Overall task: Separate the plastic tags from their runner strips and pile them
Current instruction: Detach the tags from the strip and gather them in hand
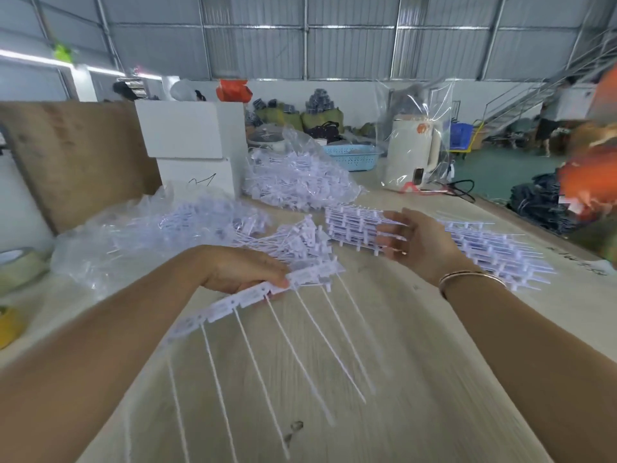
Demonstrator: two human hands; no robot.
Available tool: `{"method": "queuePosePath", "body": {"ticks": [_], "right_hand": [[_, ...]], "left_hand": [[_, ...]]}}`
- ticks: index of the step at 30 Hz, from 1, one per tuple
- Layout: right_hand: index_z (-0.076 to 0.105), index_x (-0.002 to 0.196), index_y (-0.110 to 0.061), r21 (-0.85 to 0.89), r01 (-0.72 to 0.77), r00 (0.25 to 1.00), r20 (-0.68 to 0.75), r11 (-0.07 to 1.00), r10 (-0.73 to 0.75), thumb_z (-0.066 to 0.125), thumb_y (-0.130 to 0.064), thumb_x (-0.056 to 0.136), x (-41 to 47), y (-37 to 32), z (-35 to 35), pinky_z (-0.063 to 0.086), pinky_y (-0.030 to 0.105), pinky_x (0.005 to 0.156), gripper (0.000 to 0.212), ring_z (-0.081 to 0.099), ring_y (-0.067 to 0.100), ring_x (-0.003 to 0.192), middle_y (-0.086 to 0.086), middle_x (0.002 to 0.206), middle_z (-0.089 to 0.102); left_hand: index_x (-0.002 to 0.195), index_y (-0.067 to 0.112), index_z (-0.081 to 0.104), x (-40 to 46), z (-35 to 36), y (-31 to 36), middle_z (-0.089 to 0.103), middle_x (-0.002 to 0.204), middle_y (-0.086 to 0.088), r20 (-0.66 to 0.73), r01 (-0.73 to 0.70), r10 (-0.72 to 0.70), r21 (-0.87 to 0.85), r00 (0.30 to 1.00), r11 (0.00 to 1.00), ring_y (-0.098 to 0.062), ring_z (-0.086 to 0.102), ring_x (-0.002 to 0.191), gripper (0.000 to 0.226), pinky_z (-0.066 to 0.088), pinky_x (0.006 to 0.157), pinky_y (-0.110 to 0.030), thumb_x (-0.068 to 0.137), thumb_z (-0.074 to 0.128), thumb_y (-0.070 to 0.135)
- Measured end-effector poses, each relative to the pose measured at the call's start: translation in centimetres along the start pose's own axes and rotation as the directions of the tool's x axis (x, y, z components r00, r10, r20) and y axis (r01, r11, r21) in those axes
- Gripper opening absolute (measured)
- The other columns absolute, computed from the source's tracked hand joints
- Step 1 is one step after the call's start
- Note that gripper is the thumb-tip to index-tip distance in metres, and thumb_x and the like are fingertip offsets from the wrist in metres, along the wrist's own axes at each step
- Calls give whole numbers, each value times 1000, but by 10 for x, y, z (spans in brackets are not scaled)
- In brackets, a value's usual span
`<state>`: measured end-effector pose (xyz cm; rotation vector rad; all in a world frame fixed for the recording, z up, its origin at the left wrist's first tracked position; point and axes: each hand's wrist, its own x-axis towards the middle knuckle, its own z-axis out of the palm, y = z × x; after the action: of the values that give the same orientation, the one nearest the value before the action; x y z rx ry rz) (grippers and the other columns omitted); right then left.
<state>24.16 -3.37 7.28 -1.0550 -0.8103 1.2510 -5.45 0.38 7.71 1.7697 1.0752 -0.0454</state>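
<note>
At centre frame, my left hand (pixel 247 274) grips a tag strip (pixel 253 295) ready for stripping; my right hand (pixel 417 240), fingers spread and empty, hovers by the stacked strips (pixel 354 225).

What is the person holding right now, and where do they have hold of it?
The left hand grips a strip of white tags by its upper end, at the flat label part, with the thin tails hanging free. The right hand is open and holds nothing.

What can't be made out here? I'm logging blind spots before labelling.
- Head view: motion blur smears the printing on the white plastic tag strip gripped by the left hand.
- The open right hand hides part of the stacked white tag strips.
- Orange blurred object: cut by the right edge.
</note>
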Motion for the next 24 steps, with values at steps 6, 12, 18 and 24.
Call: {"method": "queuePosePath", "body": {"ticks": [6,12,18,24], "right_hand": [[27,131,-56,-742,618,782,544,261,-305,58,2,83,-17,47,7,43,6,65,80,55,-2,72,-18,110,53],[60,115,-36,-688,707,685,609,162,-400,69,-21,81,-30,67,20,52,39,76,38,62,18,82,-9,106,65],[73,99,-19,-635,741,652,602,218,-461,67,-12,84,-43,67,36,51,33,74,18,64,11,82,-11,95,67],[69,107,-25,-638,761,626,673,120,-393,67,-30,84,-54,74,34,49,24,71,24,62,3,79,-18,94,63]], "left_hand": [[94,16,61,3,11,9,53,96,-1,-36,-79,79,1,996,997,-14,50,88,11,43,70,-16,89,59,26],[71,16,46,-3,21,6,39,75,1,-82,-133,136,51,987,990,-13,38,69,16,32,66,-22,79,55,25],[86,13,59,-2,50,13,63,82,-6,-209,-160,133,-115,969,980,-18,60,72,18,47,63,-23,93,45,22],[87,15,63,3,68,-3,49,64,9,-240,-272,301,146,923,951,0,46,53,29,39,56,-17,96,49,38]]}}
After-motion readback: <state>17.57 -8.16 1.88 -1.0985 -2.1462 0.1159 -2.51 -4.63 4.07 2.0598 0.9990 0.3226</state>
